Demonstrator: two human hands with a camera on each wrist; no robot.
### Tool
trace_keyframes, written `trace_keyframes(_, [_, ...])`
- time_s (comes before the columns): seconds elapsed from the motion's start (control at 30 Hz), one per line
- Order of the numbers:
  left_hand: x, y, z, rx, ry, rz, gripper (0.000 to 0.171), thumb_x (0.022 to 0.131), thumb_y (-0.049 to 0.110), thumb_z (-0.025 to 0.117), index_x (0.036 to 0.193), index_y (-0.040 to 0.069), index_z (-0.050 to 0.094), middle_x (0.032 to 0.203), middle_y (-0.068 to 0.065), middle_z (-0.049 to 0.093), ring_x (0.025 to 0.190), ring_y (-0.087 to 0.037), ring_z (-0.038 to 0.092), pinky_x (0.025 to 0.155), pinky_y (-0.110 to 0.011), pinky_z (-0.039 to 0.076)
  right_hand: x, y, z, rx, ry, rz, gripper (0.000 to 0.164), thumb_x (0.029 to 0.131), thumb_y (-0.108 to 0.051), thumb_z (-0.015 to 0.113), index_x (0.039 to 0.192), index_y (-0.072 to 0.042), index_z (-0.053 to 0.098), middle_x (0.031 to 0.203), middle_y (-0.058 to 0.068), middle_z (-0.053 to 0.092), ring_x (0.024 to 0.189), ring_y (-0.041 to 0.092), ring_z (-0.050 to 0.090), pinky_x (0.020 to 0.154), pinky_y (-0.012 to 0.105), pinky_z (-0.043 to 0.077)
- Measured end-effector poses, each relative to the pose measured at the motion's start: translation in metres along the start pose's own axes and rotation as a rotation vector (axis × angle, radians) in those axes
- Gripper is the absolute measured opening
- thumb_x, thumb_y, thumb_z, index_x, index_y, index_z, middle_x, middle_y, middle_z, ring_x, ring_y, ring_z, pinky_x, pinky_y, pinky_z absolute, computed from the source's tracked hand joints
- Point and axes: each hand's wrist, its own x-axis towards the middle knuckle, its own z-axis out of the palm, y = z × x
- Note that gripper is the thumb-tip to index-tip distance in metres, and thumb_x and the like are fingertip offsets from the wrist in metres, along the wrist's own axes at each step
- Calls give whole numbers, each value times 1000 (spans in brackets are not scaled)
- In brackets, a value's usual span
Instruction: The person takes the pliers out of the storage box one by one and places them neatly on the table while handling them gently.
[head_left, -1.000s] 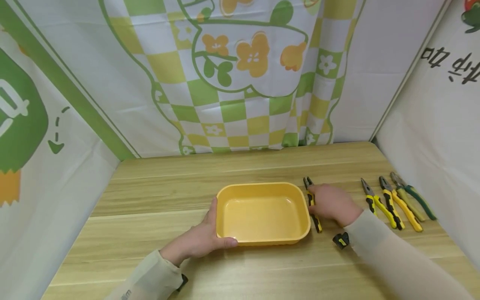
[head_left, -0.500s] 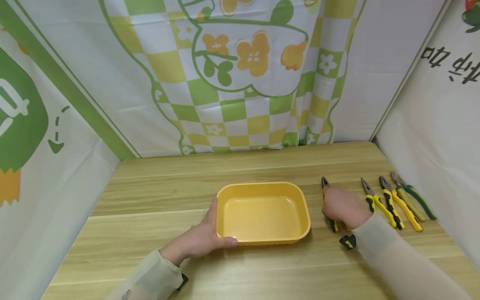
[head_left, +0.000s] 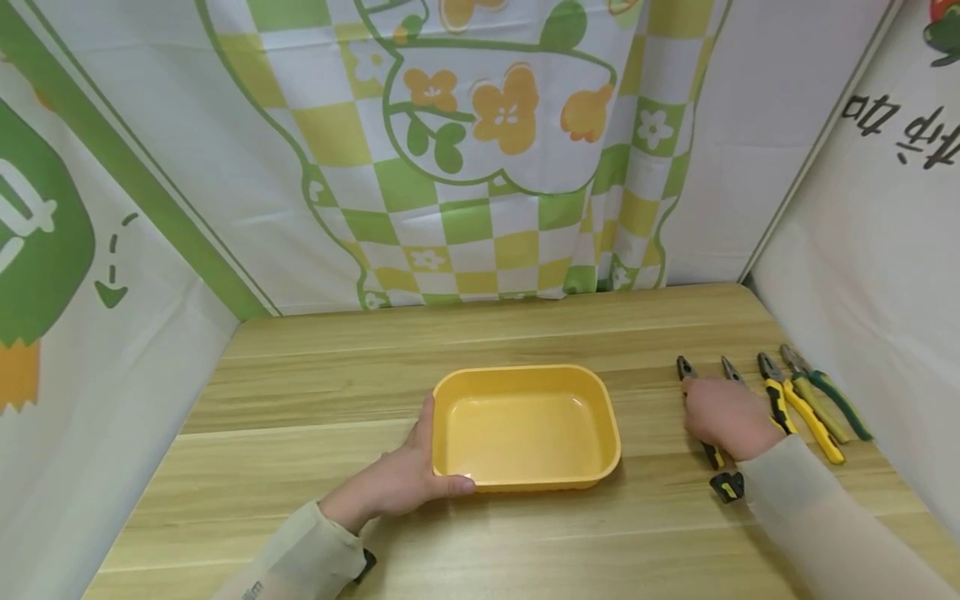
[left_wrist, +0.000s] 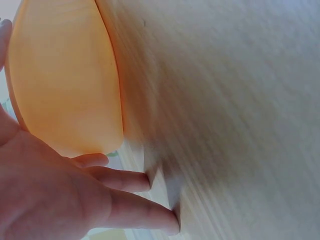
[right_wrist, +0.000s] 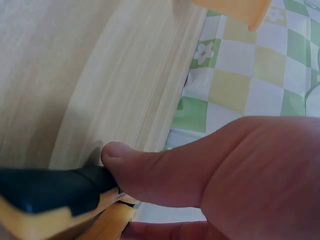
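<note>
My left hand [head_left: 397, 479] rests against the left side of a yellow plastic tray [head_left: 525, 380], its thumb over the front rim. In the left wrist view the fingers [left_wrist: 140, 210] stretch out straight, tips on the tabletop, beside the tray wall [left_wrist: 70, 85]. To the right of the tray, my right hand [head_left: 731, 417] grips black-and-yellow pliers [head_left: 712, 455] lying lengthwise, dark nose pointing away. In the right wrist view the thumb [right_wrist: 150, 170] presses on the pliers' handle [right_wrist: 50, 192]. Needle-nose pliers [head_left: 731, 370] just beyond are mostly hidden by this hand.
Yellow-and-black combination pliers [head_left: 813, 417] and green-handled cutting pliers [head_left: 836, 398] lie at the right, near the edge of the wooden table [head_left: 315, 367]. A checked curtain [head_left: 480, 242] hangs behind the table, with white printed walls on both sides.
My right hand has moved the gripped pliers rightward, from beside the tray to next to the needle-nose pliers, now covering most of those. The left hand and the tray have stayed put.
</note>
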Motion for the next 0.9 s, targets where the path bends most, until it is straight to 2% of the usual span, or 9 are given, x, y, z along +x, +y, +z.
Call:
trace_keyframes(0.13, [0,0,0,5,-4,0,137,77,58,80,156,9,-20,162,-25,0,140,-40,28,111,-52,26,1,2,1,-8,-1,22,49,90,0,57,138,5,53,115,31,59,77,30,55,57,46,48])
trace_keyframes(0.3, [1,0,0,-3,-4,12,136,79,54,81,155,10,-21,162,-25,0,141,-39,25,112,-52,25,1,2,1,-11,2,32,50,90,1,57,140,5,52,115,31,59,81,31,57,58,47,49])
trace_keyframes(0.63, [1,-1,1,-11,-14,14,135,79,54,80,155,9,-22,162,-23,-2,142,-38,23,112,-54,24,0,0,4,-13,-32,70,50,93,-3,56,143,3,49,115,33,57,88,45,60,61,58,50])
trace_keyframes(0.9, [1,-1,0,-4,-10,10,137,77,58,80,156,9,-21,162,-24,0,139,-38,28,110,-53,26,0,-2,4,-20,-26,78,53,93,-4,56,145,3,46,119,36,55,91,51,59,63,61,49])
